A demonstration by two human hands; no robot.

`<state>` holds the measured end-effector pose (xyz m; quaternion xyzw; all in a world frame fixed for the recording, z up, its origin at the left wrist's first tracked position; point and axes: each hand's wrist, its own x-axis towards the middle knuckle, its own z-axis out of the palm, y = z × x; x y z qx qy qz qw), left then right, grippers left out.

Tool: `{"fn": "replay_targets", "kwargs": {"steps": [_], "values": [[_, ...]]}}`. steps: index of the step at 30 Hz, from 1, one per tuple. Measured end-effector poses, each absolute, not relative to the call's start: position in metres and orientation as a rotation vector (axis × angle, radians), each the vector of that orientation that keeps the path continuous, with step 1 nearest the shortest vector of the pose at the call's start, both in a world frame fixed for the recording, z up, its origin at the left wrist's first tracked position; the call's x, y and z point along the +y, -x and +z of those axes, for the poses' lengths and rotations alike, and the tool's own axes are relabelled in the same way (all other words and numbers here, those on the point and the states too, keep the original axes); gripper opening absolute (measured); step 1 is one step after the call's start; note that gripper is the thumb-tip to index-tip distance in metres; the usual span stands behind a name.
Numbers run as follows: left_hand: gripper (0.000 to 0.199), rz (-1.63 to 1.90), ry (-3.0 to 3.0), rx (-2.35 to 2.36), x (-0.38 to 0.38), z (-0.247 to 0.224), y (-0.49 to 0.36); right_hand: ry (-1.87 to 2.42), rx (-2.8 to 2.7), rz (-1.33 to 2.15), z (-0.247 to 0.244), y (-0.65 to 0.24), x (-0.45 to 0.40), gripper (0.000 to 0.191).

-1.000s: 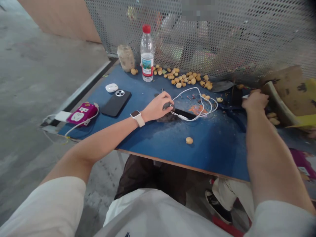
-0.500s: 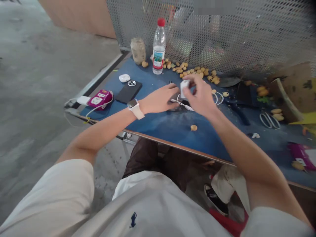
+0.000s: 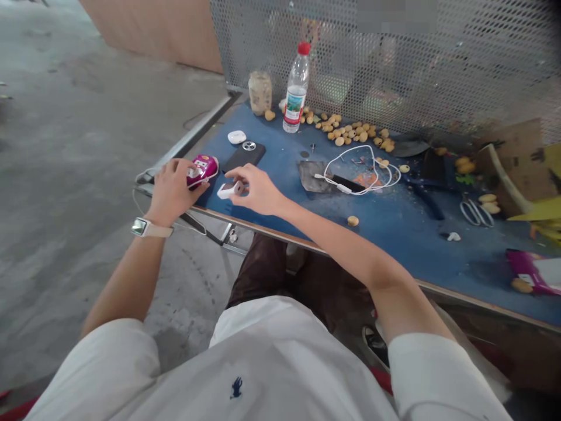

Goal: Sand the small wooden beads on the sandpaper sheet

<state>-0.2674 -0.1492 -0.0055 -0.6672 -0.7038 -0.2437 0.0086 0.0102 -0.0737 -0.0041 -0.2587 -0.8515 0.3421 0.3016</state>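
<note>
My left hand [image 3: 172, 190] is curled over the left end of a magenta packet [image 3: 205, 168], thumb and fingers around it. A white cable runs over that packet, and whatever lies under my palm is hidden. In my right hand [image 3: 258, 192], between thumb and fingers, is a small white charger block [image 3: 228, 190], held just right of the packet near the table's front edge. A black phone [image 3: 245, 156] lies behind my right hand, with a white earbud case [image 3: 236, 137] beyond it. Farther right, a looped white cable [image 3: 371, 190] rests over a dark flat piece [image 3: 313, 178].
A red-capped water bottle [image 3: 295, 93] and a jar [image 3: 260, 93] stand at the back of the blue table [image 3: 284, 222]. Several round tan fruits [image 3: 339, 131] line the mesh panel [image 3: 394, 70]. To the right are scissors [image 3: 475, 211], blue-handled pliers [image 3: 425, 199] and a cardboard box [image 3: 512, 158].
Both hands have moved left from the cable. The right hand carried the white block along; the left hand has come onto the magenta packet. The white cable now lies uncovered on the table.
</note>
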Motion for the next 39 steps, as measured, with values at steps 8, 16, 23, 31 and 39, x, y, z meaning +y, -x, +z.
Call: {"fn": "replay_targets", "kwargs": {"steps": [8, 16, 23, 31, 39], "values": [[0.006, -0.931, 2.195, -1.981, -0.121, 0.001, 0.262, 0.848, -2.615, 0.713, 0.008, 0.001, -0.083, 0.045], [0.009, -1.034, 2.169, -2.191, -0.088, 0.012, 0.278, 0.934, -2.583, 0.644, 0.01, 0.039, -0.08, 0.028], [0.012, -1.118, 2.172, -2.179, -0.086, 0.0, 0.284, 0.811, -2.612, 0.625, 0.001, 0.045, -0.066, 0.032], [0.013, -1.112, 2.172, -2.131, -0.087, -0.003, 0.283, 0.779, -2.621, 0.618, -0.005, 0.043, -0.053, 0.038], [0.034, -1.057, 2.195, -2.139, -0.086, 0.003, 0.283, 0.756, -2.725, 0.486, 0.004, 0.05, -0.059, 0.022]]}}
